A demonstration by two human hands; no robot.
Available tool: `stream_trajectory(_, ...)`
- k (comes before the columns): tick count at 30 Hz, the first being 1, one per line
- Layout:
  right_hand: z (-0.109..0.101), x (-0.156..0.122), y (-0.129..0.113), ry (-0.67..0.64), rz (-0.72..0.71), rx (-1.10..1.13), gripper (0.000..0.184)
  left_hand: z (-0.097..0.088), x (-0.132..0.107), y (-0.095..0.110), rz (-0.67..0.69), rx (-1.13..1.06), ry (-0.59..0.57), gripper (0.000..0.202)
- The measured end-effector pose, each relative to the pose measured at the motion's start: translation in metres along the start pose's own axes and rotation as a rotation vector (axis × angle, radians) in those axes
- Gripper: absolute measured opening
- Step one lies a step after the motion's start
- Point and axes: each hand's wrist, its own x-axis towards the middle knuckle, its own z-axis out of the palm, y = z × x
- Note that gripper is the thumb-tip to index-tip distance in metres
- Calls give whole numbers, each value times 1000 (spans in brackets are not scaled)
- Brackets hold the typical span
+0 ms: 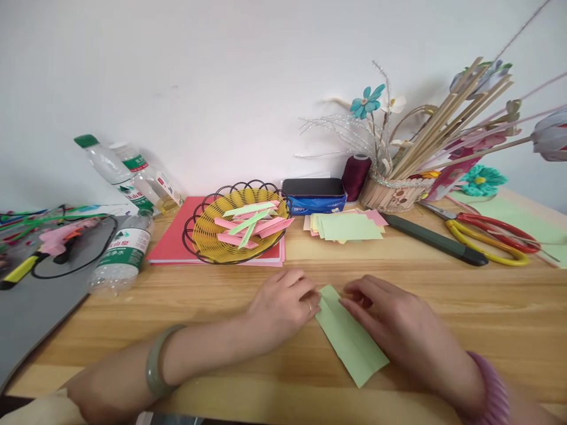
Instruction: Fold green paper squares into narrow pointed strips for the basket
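Observation:
A light green sheet of paper (pixel 352 339) lies slantwise on the wooden table, with a lengthwise crease along it. My left hand (pixel 283 304) is closed at the sheet's upper left edge, its fingertips curled down and partly hidden. At the upper right edge, the thumb and bent fingers of my right hand (pixel 392 313) pinch the paper. Beyond my hands sits a yellow woven basket (pixel 206 236) holding several folded pink and green paper strips (pixel 254 224). To its right is a stack of pastel paper sheets (pixel 349 226).
A red book (pixel 168 245) supports the basket. Plastic bottles (pixel 121 254) stand and lean at the left, near a glue gun (pixel 44 248). Behind the sheets are a blue box (pixel 314 198) and a thread spool (pixel 355 177). A dark green cutter (pixel 434 239) and scissors (pixel 487 233) lie right.

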Motion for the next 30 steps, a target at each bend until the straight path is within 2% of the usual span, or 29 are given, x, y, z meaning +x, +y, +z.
stream_trajectory(4, 6, 18, 4, -59, 69, 0, 12, 5, -1, -3, 21, -14, 39, 13)
stream_trajectory(12, 13, 18, -1, 6, 21, -30, 11, 3, -2, -9, 72, -34, -65, 20)
stream_trajectory(17, 20, 6, -3, 63, -63, -80, 14, -1, 0, -8, 124, -6, 7, 22)
stream_trajectory(19, 21, 3, -2, 92, -52, -78, 12, -2, 0, -7, 143, 0, 43, 24)
stream_trajectory(21, 20, 3, -1, 100, -11, -69, 17, -2, 0, -6, 158, 2, 63, 24)
stream_trajectory(27, 16, 12, 0, -64, 119, 101, 19, 0, -1, -6, 174, 27, 48, 21)
stream_trajectory(30, 17, 14, 0, -75, 120, 143, 20, 0, -1, -5, 172, 30, 43, 21)
